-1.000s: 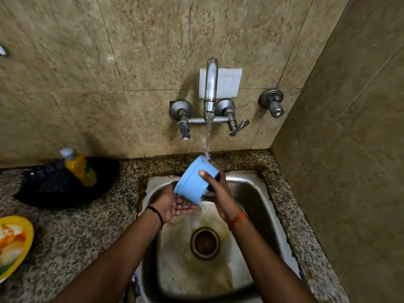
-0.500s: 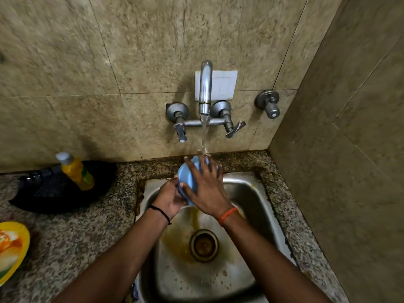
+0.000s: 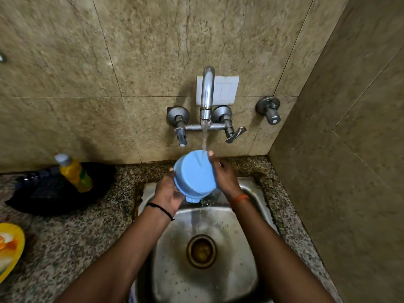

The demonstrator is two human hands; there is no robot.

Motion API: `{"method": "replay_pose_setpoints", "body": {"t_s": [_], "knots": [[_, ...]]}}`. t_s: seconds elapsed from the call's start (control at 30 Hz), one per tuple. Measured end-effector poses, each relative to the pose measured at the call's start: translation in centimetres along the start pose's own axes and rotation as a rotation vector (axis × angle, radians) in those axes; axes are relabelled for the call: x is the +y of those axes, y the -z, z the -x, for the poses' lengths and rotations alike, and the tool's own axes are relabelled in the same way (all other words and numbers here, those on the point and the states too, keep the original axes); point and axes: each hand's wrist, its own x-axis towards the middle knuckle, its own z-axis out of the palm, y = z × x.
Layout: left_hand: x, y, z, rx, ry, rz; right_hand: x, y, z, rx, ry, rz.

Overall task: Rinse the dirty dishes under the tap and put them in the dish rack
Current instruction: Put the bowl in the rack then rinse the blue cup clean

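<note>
A light blue plastic cup (image 3: 194, 174) is held above the back of the steel sink (image 3: 258, 193), tilted so its outer side faces me. Water runs from the tap (image 3: 207, 95) onto the cup's upper edge and drips off below. My left hand (image 3: 169, 193) grips the cup from the left and underneath. My right hand (image 3: 223, 173) holds its right side, fingertips at the rim beside the stream. The cup's inside is hidden.
A yellow bottle (image 3: 75, 173) stands on a black tray (image 3: 43, 193) at the left on the speckled counter (image 3: 76, 237). A yellow plate (image 3: 9, 248) with food remains pokes in at the left edge. The side wall (image 3: 338, 171) closes the right. Drain (image 3: 201, 251) in the sink's middle.
My right hand has slid off the front of the cup to its right side. The cup has turned so its outer wall faces me, and the water now strikes its top.
</note>
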Motion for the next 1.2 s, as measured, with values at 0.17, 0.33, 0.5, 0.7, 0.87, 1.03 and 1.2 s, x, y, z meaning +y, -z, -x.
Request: {"method": "replay_pose_setpoints", "body": {"t_s": [0.17,0.33,0.5,0.7,0.87,1.03,1.2], "knots": [[1.5,-1.4,0.7,-0.033,-0.03,-0.057,1.3,0.9,0.5,-0.249,-0.243,-0.538],[0.1,-2.0,0.4,0.197,-0.375,-0.429,2.2,-0.5,0.6,-0.177,-0.18,-0.661],[-1.5,-0.8,1.4,0.095,-1.076,-1.293,2.0,-1.2,0.5,-0.074,-0.263,-0.772],[-1.1,-0.6,1.9,0.002,-1.246,-1.986,1.7,-1.2,0.6,-0.124,-0.246,-0.866],[0.5,-0.6,0.1,-0.189,-1.05,-1.774,2.0,-0.9,0.5,-0.021,-0.272,-0.941],[-0.2,-1.4,0.7,-0.267,-0.385,-0.815,-0.4,-1.8,2.3,-0.049,-0.154,-0.691],[0.1,-0.2,-0.1,-0.29,0.151,-0.223,-0.5,-2.4,5.5,-0.265,0.318,0.133]]}}
